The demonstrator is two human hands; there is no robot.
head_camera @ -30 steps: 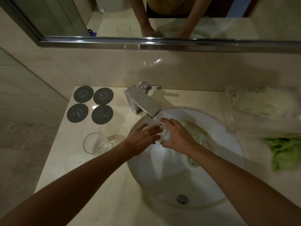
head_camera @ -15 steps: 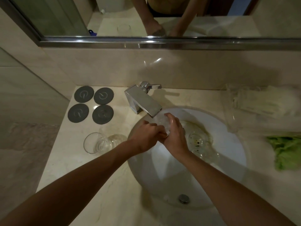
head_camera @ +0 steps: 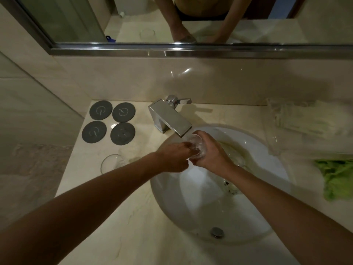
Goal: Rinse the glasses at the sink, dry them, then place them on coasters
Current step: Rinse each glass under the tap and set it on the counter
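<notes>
Dimly lit bathroom vanity seen from above. A pale, veined marble countertop (head_camera: 118, 222) meets a matching glossy backsplash (head_camera: 219, 81), on which small light reflections show. Above the backsplash runs the polished metal frame (head_camera: 191, 51) of a wall mirror (head_camera: 80, 20). At the left, a pale tiled wall (head_camera: 32, 104) stands beside the counter, with a mottled grey-brown floor (head_camera: 28, 169) below it.

I see four dark grey coasters (head_camera: 108, 122), each marked with a pale curved line, on a cream marbled worktop (head_camera: 133, 236). The basin (head_camera: 200, 203) is white, the tap (head_camera: 169, 117) shiny chrome, the cloth (head_camera: 336, 178) bright green, the glass (head_camera: 196, 145) clear.
</notes>
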